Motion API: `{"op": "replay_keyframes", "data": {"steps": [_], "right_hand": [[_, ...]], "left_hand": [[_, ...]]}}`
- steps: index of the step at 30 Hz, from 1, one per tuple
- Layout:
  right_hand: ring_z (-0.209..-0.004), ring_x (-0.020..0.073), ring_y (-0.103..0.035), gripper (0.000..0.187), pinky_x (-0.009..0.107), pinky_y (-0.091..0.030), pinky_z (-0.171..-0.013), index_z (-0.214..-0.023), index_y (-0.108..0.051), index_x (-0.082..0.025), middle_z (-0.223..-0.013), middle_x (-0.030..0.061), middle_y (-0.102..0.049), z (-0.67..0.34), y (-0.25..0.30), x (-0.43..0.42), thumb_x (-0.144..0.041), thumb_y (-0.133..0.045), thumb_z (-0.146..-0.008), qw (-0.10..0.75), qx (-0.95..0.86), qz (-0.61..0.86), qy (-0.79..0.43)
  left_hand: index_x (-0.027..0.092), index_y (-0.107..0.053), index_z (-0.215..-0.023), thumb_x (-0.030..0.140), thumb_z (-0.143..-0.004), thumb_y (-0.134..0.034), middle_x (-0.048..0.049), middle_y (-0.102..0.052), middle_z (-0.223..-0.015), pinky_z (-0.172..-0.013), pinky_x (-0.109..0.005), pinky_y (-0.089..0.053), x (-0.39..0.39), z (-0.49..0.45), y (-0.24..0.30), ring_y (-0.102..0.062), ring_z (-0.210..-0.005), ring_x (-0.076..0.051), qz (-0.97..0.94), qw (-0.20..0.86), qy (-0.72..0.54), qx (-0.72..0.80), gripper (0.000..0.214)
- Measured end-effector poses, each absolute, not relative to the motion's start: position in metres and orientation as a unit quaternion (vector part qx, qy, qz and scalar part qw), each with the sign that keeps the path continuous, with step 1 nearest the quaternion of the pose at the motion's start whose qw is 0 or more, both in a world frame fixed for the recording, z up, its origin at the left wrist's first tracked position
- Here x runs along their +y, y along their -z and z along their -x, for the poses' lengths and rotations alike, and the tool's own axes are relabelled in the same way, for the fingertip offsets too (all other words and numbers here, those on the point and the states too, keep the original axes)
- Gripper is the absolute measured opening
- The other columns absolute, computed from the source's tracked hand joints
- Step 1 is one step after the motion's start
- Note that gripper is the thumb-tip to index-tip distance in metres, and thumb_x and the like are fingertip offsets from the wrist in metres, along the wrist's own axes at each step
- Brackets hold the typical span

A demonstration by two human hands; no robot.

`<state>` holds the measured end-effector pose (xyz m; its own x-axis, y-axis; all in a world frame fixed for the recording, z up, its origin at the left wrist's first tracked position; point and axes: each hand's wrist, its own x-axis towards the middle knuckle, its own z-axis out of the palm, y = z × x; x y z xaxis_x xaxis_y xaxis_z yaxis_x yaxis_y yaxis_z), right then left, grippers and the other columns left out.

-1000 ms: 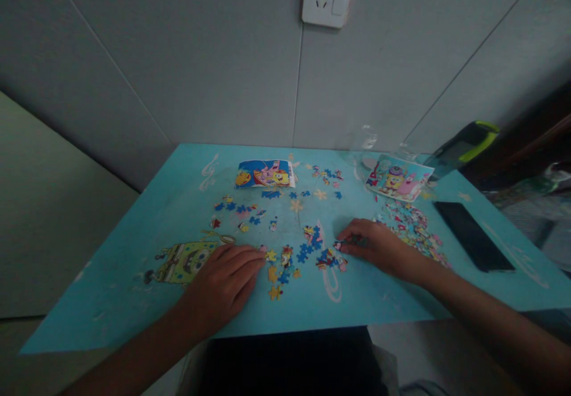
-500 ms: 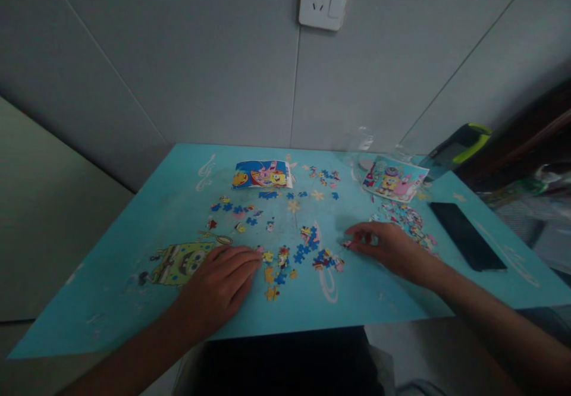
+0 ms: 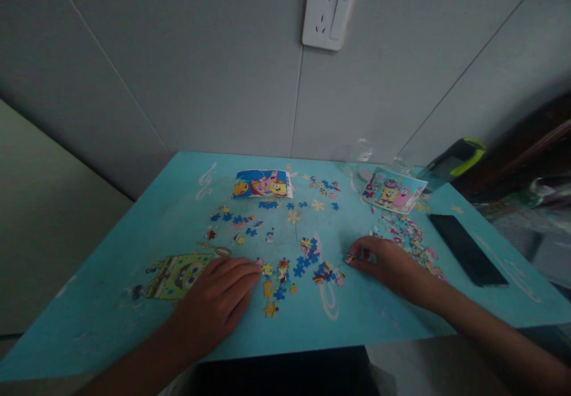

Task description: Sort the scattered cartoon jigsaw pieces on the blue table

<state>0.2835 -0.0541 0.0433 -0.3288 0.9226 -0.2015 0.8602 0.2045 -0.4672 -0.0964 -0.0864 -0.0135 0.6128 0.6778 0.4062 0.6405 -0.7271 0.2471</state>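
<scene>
Between thumb and fingertips my right hand (image 3: 379,259) pinches a small puzzle piece (image 3: 350,258), just right of a joined cluster of puzzle pieces (image 3: 328,273). My left hand (image 3: 225,292) lies flat on the table with its fingers stretched out, their tips beside a yellow puzzle piece (image 3: 266,269). Near those fingertips are yellow and blue joined pieces (image 3: 279,291) and a blue cluster (image 3: 306,256). Loose blue pieces (image 3: 232,214) are scattered farther back. Behind my right hand spreads a heap of mixed pieces (image 3: 408,229), partly covered by the hand.
A blue picture card (image 3: 262,184) and a second picture card (image 3: 393,190) stand toward the back of the turquoise table (image 3: 134,235). A black phone (image 3: 467,250) lies at the right. Clear containers (image 3: 363,152) are by the wall, which bears a socket (image 3: 330,9).
The camera view has tilted up slightly, so the table sits lower in the picture. My right hand still pinches the piece, now turned a little; my left hand stays in place.
</scene>
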Motion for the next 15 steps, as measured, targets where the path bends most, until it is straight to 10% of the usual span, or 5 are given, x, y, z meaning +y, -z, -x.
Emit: {"op": "replay_keyframes", "data": {"steps": [15], "right_hand": [[-0.066,0.0155,-0.058,0.031,0.026,-0.040,-0.060,-0.089,-0.074,-0.017,-0.077,0.0035,-0.071,-0.238,-0.016,0.133,-0.046,-0.065,-0.083,0.160,-0.779,0.561,-0.231]], "left_hand": [[0.019,-0.065,-0.117,0.010,-0.095,-0.046,-0.0035,-0.069,-0.120,-0.104,-0.040,-0.036,-0.087,0.087,0.006,-0.060,-0.109,-0.020,-0.892,0.025,-0.272,0.361,0.030]]}}
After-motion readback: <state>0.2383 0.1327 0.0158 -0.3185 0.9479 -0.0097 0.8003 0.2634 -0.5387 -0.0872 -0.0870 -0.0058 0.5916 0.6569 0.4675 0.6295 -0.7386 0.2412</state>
